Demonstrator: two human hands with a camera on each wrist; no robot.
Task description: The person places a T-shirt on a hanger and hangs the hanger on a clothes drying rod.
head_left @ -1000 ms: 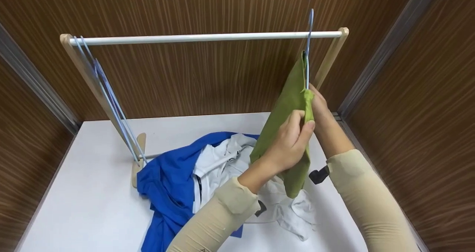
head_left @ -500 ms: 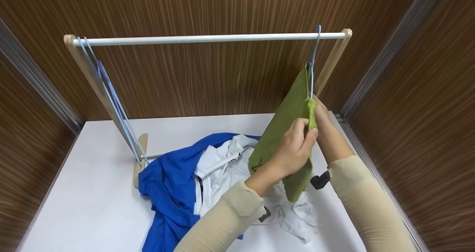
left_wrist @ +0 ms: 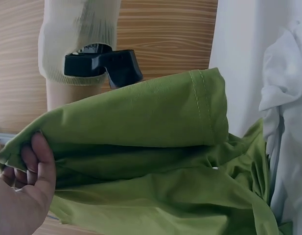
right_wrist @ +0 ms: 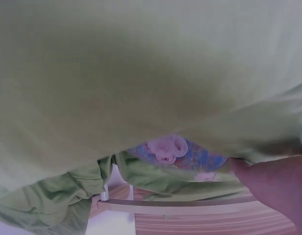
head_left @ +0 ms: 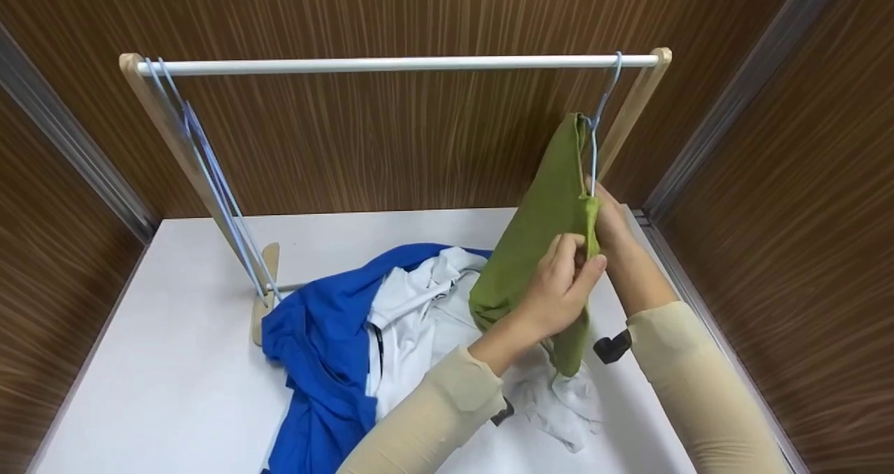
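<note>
Dark brown wood-grain panels point(head_left: 391, 139) stand behind and to both sides of a smooth white counter point(head_left: 160, 362). On it, a rack with pale wooden posts point(head_left: 632, 114) carries a slim, round white rail point(head_left: 391, 65).

Both of the person's hands are at a green garment point(head_left: 534, 230) near the rail's right end. The left hand point(head_left: 555, 289) grasps its near edge, fingers curled into the cloth and thumb along the outside. The right hand point(head_left: 614, 226) is at the far side of the same edge, its fingers mostly hidden behind the fabric; how tightly they close cannot be told. Cloth covers most of the right wrist view as well.

The garment is matt woven cloth, with a lighter green strip along the held edge and, in the left wrist view, a double-stitched hem point(left_wrist: 203, 107) closing off a soft, tube-like panel. Seen nearly edge-on from the head, its long axis runs steeply down from a top corner beside a thin blue hanger point(head_left: 594, 160) to a rounded lower end pointing at the counter, just above crumpled white cloth point(head_left: 412, 313). The hanger's hook is at the rail.

Blue cloth point(head_left: 325, 341) lies in broad folds beside the white. Further slender blue hangers point(head_left: 216, 174) slant down from the rail's left end. Beige sleeves point(head_left: 433, 411) cover the forearms.
</note>
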